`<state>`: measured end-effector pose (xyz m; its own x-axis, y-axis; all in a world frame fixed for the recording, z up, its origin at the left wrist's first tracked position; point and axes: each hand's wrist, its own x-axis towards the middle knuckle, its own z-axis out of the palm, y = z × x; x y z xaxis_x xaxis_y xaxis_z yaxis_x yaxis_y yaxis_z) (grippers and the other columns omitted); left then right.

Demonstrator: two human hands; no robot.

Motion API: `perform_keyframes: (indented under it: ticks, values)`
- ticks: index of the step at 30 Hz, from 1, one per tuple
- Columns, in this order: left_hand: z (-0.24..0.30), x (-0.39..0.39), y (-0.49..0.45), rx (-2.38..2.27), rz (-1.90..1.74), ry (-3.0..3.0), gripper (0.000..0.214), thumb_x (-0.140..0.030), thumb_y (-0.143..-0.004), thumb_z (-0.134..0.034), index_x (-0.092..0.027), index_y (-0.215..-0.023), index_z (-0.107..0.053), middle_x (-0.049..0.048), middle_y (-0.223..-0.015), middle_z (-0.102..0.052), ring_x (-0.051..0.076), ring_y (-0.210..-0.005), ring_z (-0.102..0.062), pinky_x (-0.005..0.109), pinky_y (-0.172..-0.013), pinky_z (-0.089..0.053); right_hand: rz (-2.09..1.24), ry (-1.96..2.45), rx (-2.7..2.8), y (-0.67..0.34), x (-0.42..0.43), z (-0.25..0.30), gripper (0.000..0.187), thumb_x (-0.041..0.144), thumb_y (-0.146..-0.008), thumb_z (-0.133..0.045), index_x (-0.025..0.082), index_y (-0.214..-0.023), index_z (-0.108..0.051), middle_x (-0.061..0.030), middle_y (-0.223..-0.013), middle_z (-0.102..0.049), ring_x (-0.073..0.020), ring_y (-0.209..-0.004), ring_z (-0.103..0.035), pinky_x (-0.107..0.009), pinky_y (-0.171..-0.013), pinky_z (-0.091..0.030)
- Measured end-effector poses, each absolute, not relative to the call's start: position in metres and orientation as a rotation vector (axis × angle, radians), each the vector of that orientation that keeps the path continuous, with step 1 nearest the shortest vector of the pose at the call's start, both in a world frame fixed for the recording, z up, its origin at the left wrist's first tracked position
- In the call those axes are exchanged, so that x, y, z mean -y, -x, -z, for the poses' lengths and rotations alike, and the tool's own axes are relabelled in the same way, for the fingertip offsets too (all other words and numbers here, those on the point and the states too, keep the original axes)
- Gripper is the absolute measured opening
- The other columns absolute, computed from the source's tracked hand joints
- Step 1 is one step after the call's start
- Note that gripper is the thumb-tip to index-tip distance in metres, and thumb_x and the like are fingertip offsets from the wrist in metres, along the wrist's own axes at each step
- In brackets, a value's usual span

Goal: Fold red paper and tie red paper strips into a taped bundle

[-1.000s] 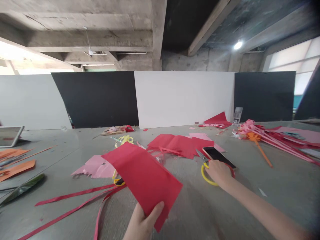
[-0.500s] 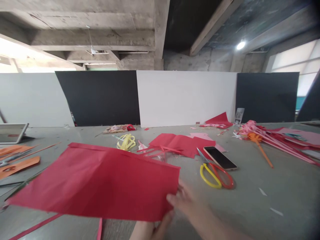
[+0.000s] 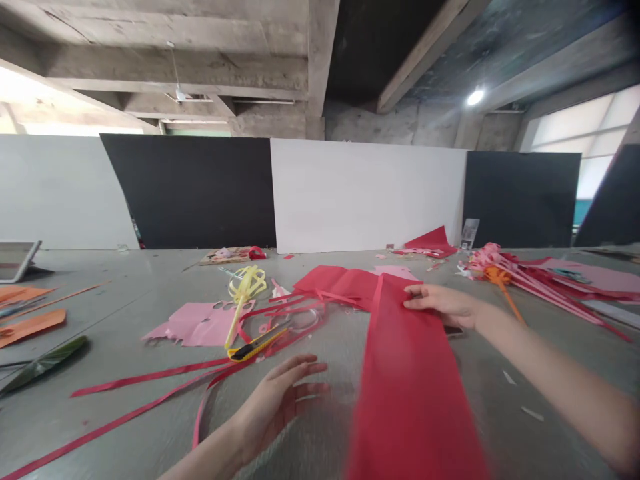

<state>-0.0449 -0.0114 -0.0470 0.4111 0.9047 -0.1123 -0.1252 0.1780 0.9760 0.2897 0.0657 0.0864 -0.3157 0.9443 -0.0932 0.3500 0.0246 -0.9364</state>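
Note:
A long red paper sheet [image 3: 413, 387] lies lengthwise on the grey table [image 3: 125, 293], running from the middle toward me. My right hand [image 3: 443, 305] pinches its far right edge, fingers pressed together on the paper. My left hand [image 3: 277, 403] hovers flat with spread fingers just left of the sheet, holding nothing. The sheet hides the scissors and most of the phone; only a dark sliver shows under my right wrist.
A yellow utility knife [image 3: 256, 343] and red paper strips [image 3: 150, 380] lie left of my left hand. Pink paper [image 3: 197, 323], a yellow paper lantern shape [image 3: 245, 285], more red sheets [image 3: 340, 280], orange paper [image 3: 30, 327], a tablet [image 3: 15, 259] and paper flowers on sticks [image 3: 505, 267] surround them.
The red sheet was held up and spread wide; now it lies lengthwise on the table, covering the scissors and phone. My left hand has let go and opened; my right hand grips its far edge.

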Motion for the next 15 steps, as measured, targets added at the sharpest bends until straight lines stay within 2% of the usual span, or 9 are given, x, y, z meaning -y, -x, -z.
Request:
perform_keyframes:
  ticks: [3, 6, 10, 13, 15]
  values:
    - [-0.011, 0.003, 0.02, -0.911, -0.875, -1.266, 0.034, -0.039, -0.087, -0.038, -0.019, -0.114, -0.044, 0.012, -0.123, -0.047, 0.024, -0.101, -0.054, 0.04, -0.088, -0.04, -1.227, 1.438, 2.011, -0.287, -0.071, -0.082, 0.023, 0.031, -0.06, -0.068, 0.016, -0.078, -0.065, -0.0052, -0.08, -0.066, -0.0227, -0.078, -0.061, -0.03, -0.069, -0.047]
    - [-0.017, 0.02, 0.009, -1.055, -0.853, -1.823, 0.031, -0.035, -0.086, -0.041, -0.025, -0.115, -0.045, 0.0063, -0.128, -0.042, 0.023, -0.114, -0.043, 0.038, -0.096, -0.032, -1.071, 1.455, 2.31, -0.262, -0.078, -0.07, 0.019, 0.026, -0.052, -0.071, 0.018, -0.069, -0.068, -0.0021, -0.074, -0.065, -0.0238, -0.082, -0.059, -0.029, -0.072, -0.042]
    - [-0.006, 0.036, 0.007, -0.979, -0.566, -2.495, 0.038, -0.038, -0.086, -0.041, -0.031, -0.124, -0.04, 0.0027, -0.136, -0.034, 0.025, -0.122, -0.033, 0.043, -0.099, -0.029, -0.886, 1.371, 2.597, -0.223, -0.084, -0.059, 0.023, 0.026, -0.052, -0.07, 0.019, -0.073, -0.07, -0.0016, -0.075, -0.065, -0.0226, -0.078, -0.057, -0.027, -0.068, -0.039]
    - [-0.004, 0.033, 0.006, -0.951, -0.373, -2.73, 0.044, -0.043, -0.086, -0.041, -0.03, -0.127, -0.036, 0.0036, -0.135, -0.036, 0.03, -0.122, -0.033, 0.051, -0.097, -0.028, -0.754, 1.315, 2.68, -0.205, -0.082, -0.055, 0.027, 0.026, -0.053, -0.069, 0.019, -0.079, -0.069, -0.003, -0.08, -0.064, -0.0224, -0.077, -0.056, -0.026, -0.063, -0.039]
    - [-0.004, 0.03, 0.005, -0.959, -0.345, -2.789, 0.043, -0.04, -0.085, -0.042, -0.028, -0.126, -0.037, 0.004, -0.132, -0.041, 0.029, -0.12, -0.035, 0.05, -0.097, -0.029, -0.685, 1.286, 2.682, -0.2, -0.08, -0.053, 0.029, 0.025, -0.054, -0.069, 0.019, -0.083, -0.069, -0.0035, -0.081, -0.063, -0.0227, -0.077, -0.055, -0.026, -0.062, -0.039]
